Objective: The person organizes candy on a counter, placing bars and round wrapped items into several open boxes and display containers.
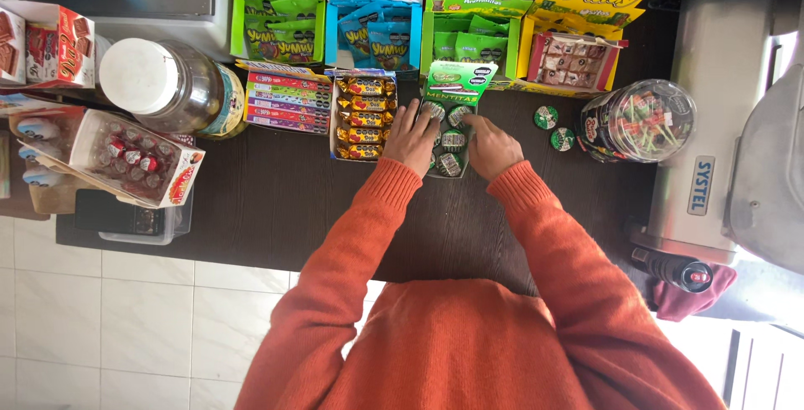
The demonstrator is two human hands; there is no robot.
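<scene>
Dark surface [276, 201] is carrying candy displays; both hands are working in the green mint box [456, 83]. Left hand [412, 138] is spreading flat over round tins [452, 139], right hand [492, 149] is pinching one (two tins [554, 127] lying outside). Judging: arranging tins; next calls for seating it level.

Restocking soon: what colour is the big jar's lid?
White lid, clearest in the head view.

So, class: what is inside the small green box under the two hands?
The green box holds round green-and-silver tins. The left hand and right hand cover part of it, so the full count stays hidden.
</scene>
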